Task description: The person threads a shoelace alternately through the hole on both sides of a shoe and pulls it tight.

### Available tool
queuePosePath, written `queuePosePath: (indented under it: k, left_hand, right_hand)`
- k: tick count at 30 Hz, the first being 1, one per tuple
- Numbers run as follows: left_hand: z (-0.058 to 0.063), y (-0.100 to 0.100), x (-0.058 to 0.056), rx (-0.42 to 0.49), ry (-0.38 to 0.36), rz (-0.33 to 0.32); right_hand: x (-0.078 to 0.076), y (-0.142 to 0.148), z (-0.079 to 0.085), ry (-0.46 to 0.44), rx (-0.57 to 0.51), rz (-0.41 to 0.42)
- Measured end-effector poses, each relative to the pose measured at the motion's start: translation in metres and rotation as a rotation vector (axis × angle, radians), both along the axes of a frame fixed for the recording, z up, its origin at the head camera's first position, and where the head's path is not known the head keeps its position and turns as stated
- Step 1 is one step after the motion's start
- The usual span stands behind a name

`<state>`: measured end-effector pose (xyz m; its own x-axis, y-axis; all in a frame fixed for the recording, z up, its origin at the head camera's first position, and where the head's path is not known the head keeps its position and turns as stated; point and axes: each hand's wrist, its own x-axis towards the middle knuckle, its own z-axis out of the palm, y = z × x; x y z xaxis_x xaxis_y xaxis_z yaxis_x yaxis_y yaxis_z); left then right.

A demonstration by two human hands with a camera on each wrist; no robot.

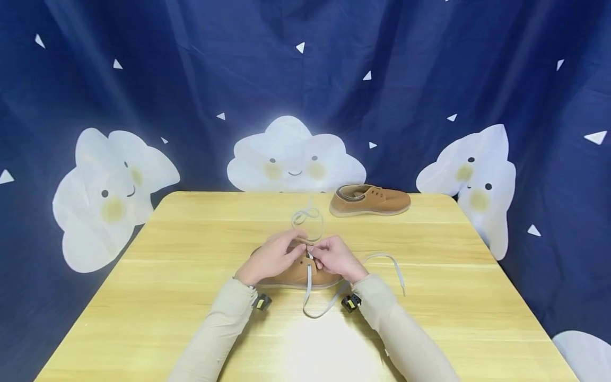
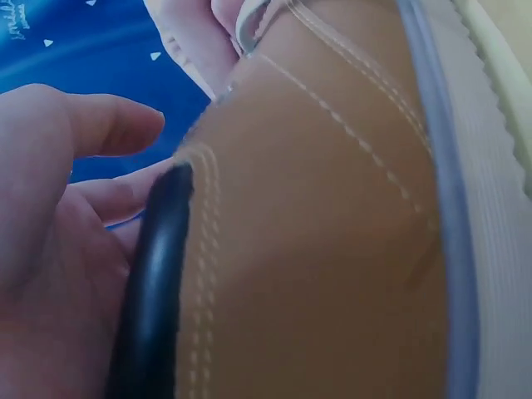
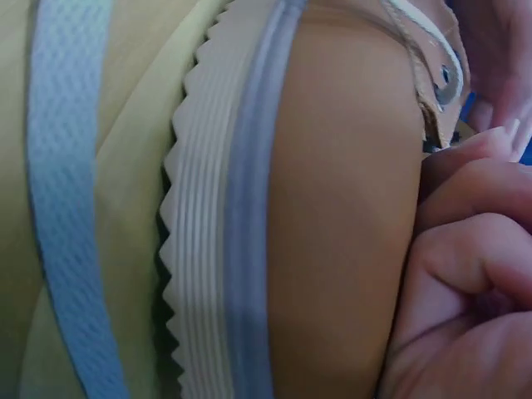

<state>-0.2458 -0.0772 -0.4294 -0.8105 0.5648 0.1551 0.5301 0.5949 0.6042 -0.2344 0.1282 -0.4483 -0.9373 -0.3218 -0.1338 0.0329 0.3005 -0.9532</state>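
A brown lace-up shoe [image 1: 291, 275] lies sideways between both hands, toe to the right. My left hand [image 1: 274, 257] is over its opening; in the left wrist view the thumb [image 2: 116, 125] stands apart from the leather and other fingers reach behind the dark collar edge [image 2: 154, 274], their tips hidden. At the eyelets, my right hand [image 1: 336, 257] has curled fingers and pinches the grey shoelace [image 1: 308, 278]; the pinched bit is mostly covered. In the right wrist view, a lace passes through an eyelet [image 3: 449, 75] beside these fingers.
One lace length hangs over the shoe's near side and runs right under the wrist to its loose end [image 1: 401, 276]. Another part lies looped [image 1: 305, 215] beyond the hands. A second brown shoe [image 1: 377, 201], its eyelets unlaced, stands at the table's [image 1: 191, 239] back edge.
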Motion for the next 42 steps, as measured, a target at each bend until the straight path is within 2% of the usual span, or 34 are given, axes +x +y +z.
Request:
queuePosePath:
  k: [13,18,21,24,26,29,33,39,42]
  left_hand:
    - [0.005,0.010,0.001,0.082,-0.104,0.097]
    - [0.006,0.011,0.002,0.097,-0.127,0.106]
    - [0.005,0.010,0.001,0.145,-0.149,0.099]
    - [0.006,0.009,0.001,0.209,-0.189,0.091]
    - [0.007,0.009,0.000,0.263,-0.227,0.077]
    - [0.007,0.008,-0.001,0.329,-0.242,0.059]
    - [0.005,0.008,-0.003,0.368,-0.229,0.017]
    - [0.003,0.005,-0.006,0.381,-0.218,-0.051]
    - [0.007,-0.001,-0.006,0.304,-0.177,-0.053]
  right_hand:
    - [0.003,-0.006,-0.001,0.021,0.051,-0.068]
    - [0.001,-0.003,0.000,0.010,0.026,-0.017]
    - [-0.001,0.003,0.003,-0.013,0.003,0.026]
    - [-0.003,0.008,0.006,-0.013,0.027,0.006]
    - [-0.004,0.011,0.008,0.028,0.059,-0.035]
    - [-0.008,0.013,0.010,0.145,0.127,-0.080]
    - [-0.013,0.011,0.012,0.281,0.183,-0.058]
    - [-0.025,0.008,0.009,0.330,0.146,-0.023]
    - [-0.027,0.006,0.012,0.327,0.131,-0.030]
